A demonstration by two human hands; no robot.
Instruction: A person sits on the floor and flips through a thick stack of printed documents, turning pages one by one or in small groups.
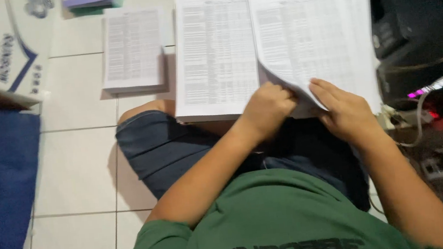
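Down on the person's lap, a thick stack of printed sheets [215, 55] lies spread across the knees. Left hand [266, 109] is curled shut on the lower edge of a lifted sheet [305, 40], while right hand [344, 110] pinches that sheet's curling corner. A smaller paper pile [133, 49] sits on the tiled floor [74, 171] just beside; a blue mat [0, 189] lies left, cables [421, 116] right.

Paper stack [215, 60] on my lap: matt white sheets, fine grey print. Curled sheets [311, 40] under my hands are thin, flexible paper. Smaller stack [133, 49] on floor [80, 170]: same matt paper. Floor: glossy white tile, smooth, grey grout. My shorts [164, 151]: blue denim. Shirt [274, 217]: green matt cloth. Mat [0, 189] at left edge: blue cloth.
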